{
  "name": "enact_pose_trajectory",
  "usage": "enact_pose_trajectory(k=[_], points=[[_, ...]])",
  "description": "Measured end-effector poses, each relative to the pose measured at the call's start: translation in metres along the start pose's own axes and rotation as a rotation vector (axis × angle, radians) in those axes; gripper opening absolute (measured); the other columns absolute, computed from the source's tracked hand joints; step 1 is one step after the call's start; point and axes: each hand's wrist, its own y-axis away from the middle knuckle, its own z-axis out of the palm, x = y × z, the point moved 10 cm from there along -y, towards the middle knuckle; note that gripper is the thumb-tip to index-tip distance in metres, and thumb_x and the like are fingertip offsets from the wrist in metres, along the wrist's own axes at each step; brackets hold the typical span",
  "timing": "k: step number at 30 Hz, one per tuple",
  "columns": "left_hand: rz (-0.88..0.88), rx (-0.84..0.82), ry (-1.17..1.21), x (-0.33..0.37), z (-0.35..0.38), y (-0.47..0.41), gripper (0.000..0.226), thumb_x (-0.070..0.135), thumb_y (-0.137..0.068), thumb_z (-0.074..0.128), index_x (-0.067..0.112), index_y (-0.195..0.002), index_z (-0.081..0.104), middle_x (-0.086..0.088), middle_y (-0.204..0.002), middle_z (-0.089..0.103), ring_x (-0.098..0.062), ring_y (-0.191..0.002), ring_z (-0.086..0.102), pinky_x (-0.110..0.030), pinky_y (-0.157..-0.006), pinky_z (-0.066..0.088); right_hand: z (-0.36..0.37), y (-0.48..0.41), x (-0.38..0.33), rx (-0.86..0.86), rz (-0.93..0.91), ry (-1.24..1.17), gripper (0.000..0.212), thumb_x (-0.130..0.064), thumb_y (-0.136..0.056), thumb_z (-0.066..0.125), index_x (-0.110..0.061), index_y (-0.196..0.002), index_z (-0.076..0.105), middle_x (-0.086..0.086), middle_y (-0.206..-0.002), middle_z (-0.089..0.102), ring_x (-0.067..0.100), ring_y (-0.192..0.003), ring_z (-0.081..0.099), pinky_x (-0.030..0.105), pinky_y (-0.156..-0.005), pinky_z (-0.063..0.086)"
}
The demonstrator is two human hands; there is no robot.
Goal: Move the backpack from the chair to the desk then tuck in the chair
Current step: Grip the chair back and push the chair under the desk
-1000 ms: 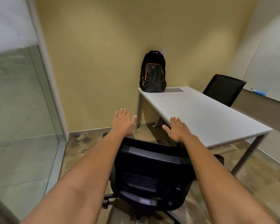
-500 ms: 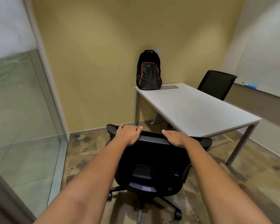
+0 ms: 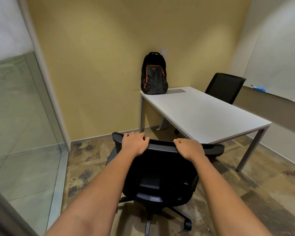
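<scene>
Both hands had hold of the top edge of the chair (image 3: 160, 171) backrest. The left hand (image 3: 134, 144) was closed over the rail near its left end, fingers curled over the far side, knuckles up. The right hand (image 3: 188, 149) gripped the same rail further right, fingers wrapped over the top and the thumb toward the middle. Each grip was shut on the backrest, and the two hands sat apart with a bare stretch of rail between them. Both forearms reached forward and slightly inward from the bottom corners of the view, bare and nearly straight.

The chair was black, on a wheeled star base, standing on a mottled brown floor (image 3: 271, 193) just off the near corner of the desk (image 3: 203, 116), not under it. The desk had a white top on grey metal legs. The backpack (image 3: 154, 74), black with orange trim, stood upright on the far left corner of the desk against the yellow wall (image 3: 100, 65). A second black chair (image 3: 225, 87) sat at the far side of the desk. A glass partition (image 3: 15, 116) ran along the left, and a whiteboard (image 3: 283, 57) with a blue eraser on its ledge hung at the right.
</scene>
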Motion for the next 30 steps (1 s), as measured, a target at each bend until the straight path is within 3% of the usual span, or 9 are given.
enact_pose_trajectory(k=[3,8,12,16,19,21,23,30], points=[[-0.077,0.036,0.002,-0.004,-0.001,-0.01,0.046,0.041,-0.096,0.028,0.016,-0.106,0.065,-0.008,-0.115,0.064,-0.025,-0.111,0.051,-0.038,-0.095,0.03,-0.006,-0.004,0.003,0.097,0.026,-0.032,0.037,-0.026,-0.098,0.024,-0.014,-0.068,0.042,0.003,-0.061,0.046,0.021,-0.06,0.046,0.034,-0.064,0.037],[-0.197,0.038,-0.024,-0.013,0.0,-0.028,0.045,0.039,-0.093,0.029,0.016,-0.105,0.067,-0.009,-0.113,0.066,-0.025,-0.11,0.051,-0.04,-0.096,0.029,-0.015,-0.012,-0.001,0.168,0.023,-0.043,0.041,-0.029,-0.095,0.029,-0.018,-0.057,0.037,0.0,-0.055,0.041,0.016,-0.051,0.037,0.029,-0.05,0.028],[-0.179,0.059,-0.014,-0.018,-0.002,-0.037,0.035,0.036,-0.09,0.033,0.02,-0.094,0.064,-0.009,-0.105,0.068,-0.025,-0.102,0.055,-0.04,-0.094,0.03,-0.018,-0.017,-0.006,0.174,0.036,-0.052,0.042,-0.029,-0.095,0.029,-0.019,-0.055,0.037,0.0,-0.054,0.04,0.014,-0.049,0.036,0.028,-0.047,0.023],[-0.139,0.008,0.005,-0.028,-0.001,-0.04,0.037,0.035,-0.092,0.031,0.025,-0.103,0.064,-0.009,-0.111,0.068,-0.027,-0.105,0.058,-0.038,-0.095,0.03,-0.013,-0.021,-0.02,0.156,0.027,-0.023,0.041,-0.027,-0.095,0.028,-0.02,-0.055,0.037,0.0,-0.056,0.043,0.014,-0.052,0.039,0.029,-0.052,0.025],[-0.137,-0.002,-0.01,-0.036,-0.002,-0.036,0.044,0.035,-0.093,0.029,0.019,-0.105,0.068,-0.011,-0.113,0.067,-0.028,-0.107,0.057,-0.036,-0.097,0.03,-0.007,-0.02,-0.03,0.127,0.016,-0.007,0.038,-0.027,-0.094,0.027,-0.024,-0.059,0.042,-0.002,-0.062,0.048,0.02,-0.063,0.046,0.032,-0.065,0.032],[-0.144,-0.008,-0.015,-0.04,-0.002,-0.031,0.047,0.036,-0.094,0.029,0.015,-0.104,0.069,-0.013,-0.111,0.067,-0.028,-0.106,0.057,-0.037,-0.098,0.031,-0.002,-0.018,-0.034,0.079,0.008,-0.007,0.038,-0.028,-0.095,0.025,-0.025,-0.079,0.06,0.001,-0.079,0.061,0.025,-0.079,0.054,0.037,-0.077,0.036],[-0.146,-0.008,-0.017,-0.04,-0.003,-0.024,0.048,0.037,-0.094,0.029,0.013,-0.105,0.07,-0.013,-0.11,0.067,-0.029,-0.106,0.057,-0.037,-0.099,0.032,0.002,-0.014,-0.034,0.033,0.006,-0.012,0.042,-0.029,-0.096,0.024,-0.024,-0.102,0.065,0.003,-0.099,0.068,0.025,-0.091,0.059,0.038,-0.085,0.037],[-0.133,-0.008,-0.04,-0.03,-0.007,0.013,0.048,0.039,-0.093,0.031,0.013,-0.104,0.07,-0.014,-0.108,0.067,-0.029,-0.104,0.057,-0.037,-0.096,0.033,0.008,0.019,-0.029,-0.036,-0.007,-0.008,0.047,-0.041,-0.1,0.02,-0.03,-0.115,0.063,0.0,-0.111,0.067,0.022,-0.099,0.06,0.036,-0.085,0.042]])
